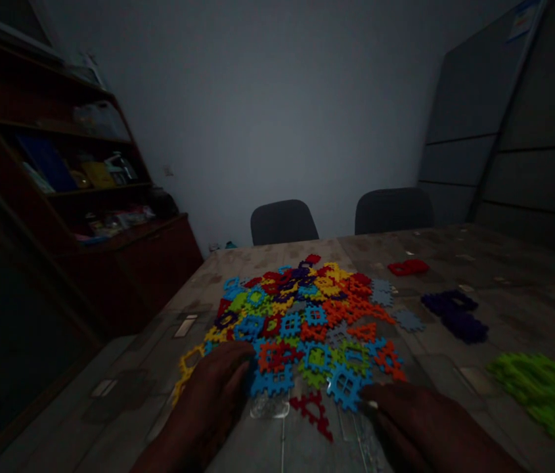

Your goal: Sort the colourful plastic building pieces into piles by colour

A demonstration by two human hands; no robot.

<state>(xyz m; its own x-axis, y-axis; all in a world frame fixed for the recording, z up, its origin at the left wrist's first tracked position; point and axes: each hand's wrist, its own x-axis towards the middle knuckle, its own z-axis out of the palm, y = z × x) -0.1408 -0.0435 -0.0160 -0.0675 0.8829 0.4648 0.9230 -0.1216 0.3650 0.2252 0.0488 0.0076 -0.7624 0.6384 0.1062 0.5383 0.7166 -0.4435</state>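
Interlocking plastic building pieces with toothed edges lie in a loose heap [315, 315] of many colours. My left hand [215, 391] rests at the near left side of this heap, curved beside a blue piece [277, 381]; its fingertips are dark and partly hidden. On the near right, my right hand [412, 414] reaches in with fingers stretched leftward, its fingertips at the edge of a blue window-shaped piece [347, 386]. Whether they touch it is unclear. Between the hands lies a dark red triangular piece [314, 410]. Left of the heap is a yellow piece [191, 358].
The patterned table [134, 394] carries separate groups on the right: lime green pieces [538, 384], dark purple pieces [457, 312], red pieces [408, 267] and grey pieces [408, 320]. Two dark chairs [284, 222] stand behind the table. A shelf cabinet [139, 263] is at the left.
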